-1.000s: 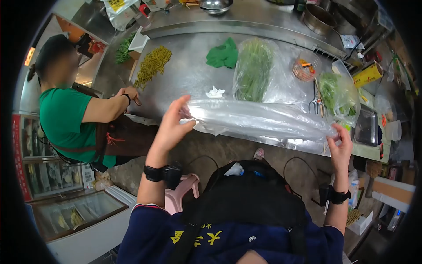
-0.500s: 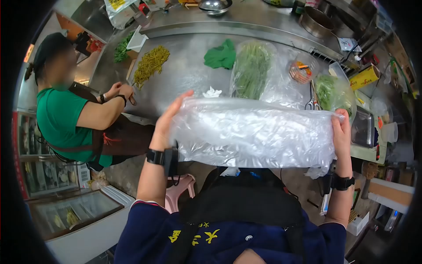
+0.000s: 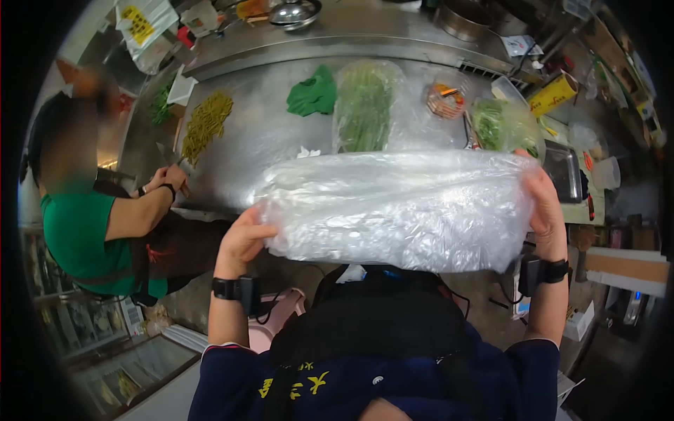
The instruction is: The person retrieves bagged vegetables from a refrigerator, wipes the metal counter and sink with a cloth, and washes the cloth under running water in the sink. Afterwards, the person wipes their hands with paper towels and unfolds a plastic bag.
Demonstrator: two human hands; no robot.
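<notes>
A large transparent plastic bag [image 3: 400, 210] is stretched out sideways between my two hands, at the near edge of the metal table. My left hand [image 3: 244, 240] grips its left end with thumb and fingers. At its right end, my right hand [image 3: 540, 196] is closed on the plastic, partly behind it. Just beyond the bag lie a plastic bag of long green vegetables [image 3: 365, 105] and a crumpled white scrap [image 3: 307, 152]. A green cloth [image 3: 313, 91] is spread to the left of the bagged greens.
A person in a green shirt [image 3: 74, 238] stands at left, holding a knife [image 3: 167, 153] near a pile of cut green pieces [image 3: 207, 123]. Right of centre are a container with orange contents [image 3: 446, 100], bagged leafy greens [image 3: 489, 123] and a metal tray [image 3: 562, 172]. A pink stool [image 3: 281, 316] stands below.
My left hand has moved down along the bag's end, and my right hand has shifted its grip. The bag lies flatter and fuller. My view has turned, so the table appears farther left.
</notes>
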